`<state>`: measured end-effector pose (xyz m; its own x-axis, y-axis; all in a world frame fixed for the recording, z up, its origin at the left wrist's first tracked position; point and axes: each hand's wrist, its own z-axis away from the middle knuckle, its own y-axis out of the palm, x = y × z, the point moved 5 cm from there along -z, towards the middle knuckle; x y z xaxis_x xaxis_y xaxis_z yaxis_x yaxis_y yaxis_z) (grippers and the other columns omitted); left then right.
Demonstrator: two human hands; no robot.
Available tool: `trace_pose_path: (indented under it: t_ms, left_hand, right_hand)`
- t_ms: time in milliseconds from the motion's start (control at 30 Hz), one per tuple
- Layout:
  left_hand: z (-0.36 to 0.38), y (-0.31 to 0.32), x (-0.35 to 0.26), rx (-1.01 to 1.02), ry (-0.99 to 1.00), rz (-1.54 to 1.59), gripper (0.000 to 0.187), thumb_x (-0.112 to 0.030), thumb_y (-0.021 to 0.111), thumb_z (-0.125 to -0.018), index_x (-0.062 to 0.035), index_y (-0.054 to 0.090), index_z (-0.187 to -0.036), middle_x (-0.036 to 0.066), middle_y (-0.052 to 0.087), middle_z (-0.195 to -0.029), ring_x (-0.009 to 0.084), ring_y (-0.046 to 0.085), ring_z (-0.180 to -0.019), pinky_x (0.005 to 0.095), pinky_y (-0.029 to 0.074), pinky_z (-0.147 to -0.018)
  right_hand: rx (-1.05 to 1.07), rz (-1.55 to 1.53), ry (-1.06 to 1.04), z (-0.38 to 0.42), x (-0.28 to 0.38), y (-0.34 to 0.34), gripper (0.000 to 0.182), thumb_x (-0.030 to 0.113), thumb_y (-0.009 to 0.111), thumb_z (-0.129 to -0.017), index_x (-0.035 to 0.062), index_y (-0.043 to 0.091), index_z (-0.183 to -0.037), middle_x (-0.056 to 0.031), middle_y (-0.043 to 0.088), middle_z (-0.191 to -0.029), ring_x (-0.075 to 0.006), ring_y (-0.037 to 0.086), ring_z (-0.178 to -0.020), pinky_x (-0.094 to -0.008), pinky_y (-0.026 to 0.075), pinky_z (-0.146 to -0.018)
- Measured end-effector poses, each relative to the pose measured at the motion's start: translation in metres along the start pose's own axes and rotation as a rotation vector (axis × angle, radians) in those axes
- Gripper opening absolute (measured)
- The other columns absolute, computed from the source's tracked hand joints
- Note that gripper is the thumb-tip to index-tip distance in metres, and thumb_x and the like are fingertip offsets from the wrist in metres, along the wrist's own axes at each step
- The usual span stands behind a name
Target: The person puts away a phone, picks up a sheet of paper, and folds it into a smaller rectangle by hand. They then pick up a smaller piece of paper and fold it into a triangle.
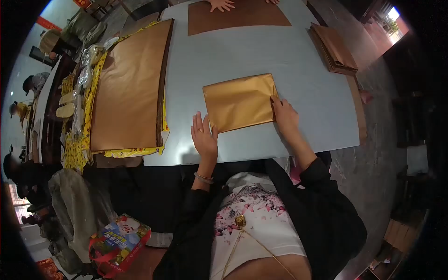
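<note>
A folded sheet of gold paper (240,102) lies on the pale blue tabletop (186,60), slightly tilted, with creases toward its right side. Beside its lower left corner is my left hand (204,138), open, its fingers stretched and the thumb side right at the paper's edge. At the opposite edge my right hand (285,115) has its fingers bent over the paper's right border, gripping it. My right thumb is mostly hidden.
Left on the table, a tall stack of large brown sheets (130,88) rests on yellow wrapping (114,153). Folded brown papers (333,49) are piled at the right edge. Across the table, another person's hand (221,5) lies on a brown sheet (238,21). A colourful bag (122,242) stands lower left.
</note>
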<state>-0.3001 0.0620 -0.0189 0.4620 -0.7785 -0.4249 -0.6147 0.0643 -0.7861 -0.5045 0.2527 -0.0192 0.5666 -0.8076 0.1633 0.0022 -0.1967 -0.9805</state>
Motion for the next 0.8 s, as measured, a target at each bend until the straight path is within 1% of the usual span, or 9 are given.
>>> trace_pose_path:
  t_ms: [33,67,100,167,200,300,333,467,800]
  left_hand:
    - [-0.001,0.001,-0.005,0.007,0.078,-0.026,0.029,-0.014,0.062,-0.085,-0.0077,0.057,-0.113,0.011,0.045,-0.138,0.0346,0.037,-0.131,0.0469,0.029,-0.106]
    - [0.001,0.005,-0.004,0.026,0.161,-0.084,0.036,-0.011,0.057,-0.087,-0.0126,0.055,-0.123,0.004,0.047,-0.137,0.0286,0.038,-0.132,0.0451,0.029,-0.106]
    - [0.003,0.009,0.001,0.027,0.161,-0.083,0.036,-0.011,0.057,-0.087,-0.0126,0.055,-0.123,0.004,0.047,-0.137,0.0286,0.038,-0.132,0.0451,0.029,-0.106]
    - [0.003,0.018,0.005,0.146,0.161,-0.068,0.034,-0.012,0.056,-0.088,-0.012,0.056,-0.122,0.002,0.049,-0.136,0.0246,0.04,-0.131,0.0438,0.03,-0.107]
    - [0.003,0.014,0.004,0.135,0.12,0.0,0.031,-0.015,0.055,-0.09,-0.012,0.057,-0.121,0.001,0.05,-0.134,0.0216,0.043,-0.129,0.0429,0.031,-0.106]
    - [0.003,0.013,0.006,0.127,0.121,0.038,0.029,-0.019,0.056,-0.09,-0.012,0.058,-0.119,0.002,0.051,-0.133,0.0227,0.044,-0.128,0.0433,0.033,-0.105]
    - [0.002,0.014,0.006,0.097,0.142,0.019,0.03,-0.023,0.059,-0.089,-0.0121,0.059,-0.117,0.002,0.052,-0.132,0.0233,0.046,-0.127,0.0445,0.034,-0.103]
    - [0.001,0.009,0.004,0.078,0.134,0.081,0.036,-0.03,0.064,-0.085,-0.012,0.06,-0.116,0.002,0.054,-0.13,0.024,0.047,-0.125,0.0463,0.035,-0.101]
    - [-0.002,0.012,0.006,0.092,0.119,0.106,0.034,-0.027,0.065,-0.084,-0.0112,0.06,-0.113,0.002,0.054,-0.129,0.0239,0.046,-0.125,0.0454,0.035,-0.101]
  right_hand:
    - [-0.007,0.005,-0.022,0.0,0.001,-0.001,0.033,0.018,0.049,-0.09,0.0177,0.05,-0.124,-0.0097,0.055,-0.099,-0.027,0.06,-0.087,-0.0378,0.052,-0.072]
    - [-0.006,0.005,-0.021,0.0,0.001,-0.001,0.033,0.018,0.049,-0.09,0.0177,0.05,-0.124,-0.0097,0.055,-0.099,-0.027,0.06,-0.087,-0.0378,0.052,-0.072]
    - [-0.003,0.001,-0.02,0.0,0.001,-0.001,0.034,0.018,0.049,-0.09,0.0177,0.05,-0.124,-0.0097,0.055,-0.1,-0.0271,0.06,-0.087,-0.0379,0.052,-0.073]
    - [0.0,-0.003,-0.017,-0.001,0.0,0.001,0.034,0.018,0.049,-0.09,0.0177,0.05,-0.124,-0.0096,0.056,-0.101,-0.0273,0.06,-0.087,-0.0379,0.052,-0.074]
    - [0.012,0.011,-0.003,-0.002,-0.001,0.005,0.035,0.017,0.05,-0.089,0.0179,0.05,-0.124,-0.0093,0.056,-0.101,-0.027,0.06,-0.087,-0.038,0.052,-0.074]
    - [-0.018,0.029,-0.015,0.0,-0.001,0.005,0.036,0.016,0.05,-0.088,0.0185,0.05,-0.125,-0.0086,0.056,-0.101,-0.026,0.061,-0.087,-0.0377,0.053,-0.073]
    - [-0.059,0.032,-0.041,0.001,0.0,0.003,0.037,0.016,0.05,-0.088,0.0189,0.05,-0.125,-0.0083,0.057,-0.101,-0.0253,0.061,-0.086,-0.0373,0.053,-0.072]
    - [-0.054,0.019,-0.035,0.001,0.0,0.001,0.038,0.015,0.05,-0.088,0.0194,0.05,-0.126,-0.0078,0.057,-0.1,-0.0246,0.061,-0.085,-0.0364,0.053,-0.069]
    - [-0.135,0.004,-0.057,0.002,0.0,0.001,0.038,0.015,0.053,-0.086,0.0189,0.052,-0.124,-0.0078,0.056,-0.095,-0.0251,0.06,-0.08,-0.0353,0.052,-0.067]
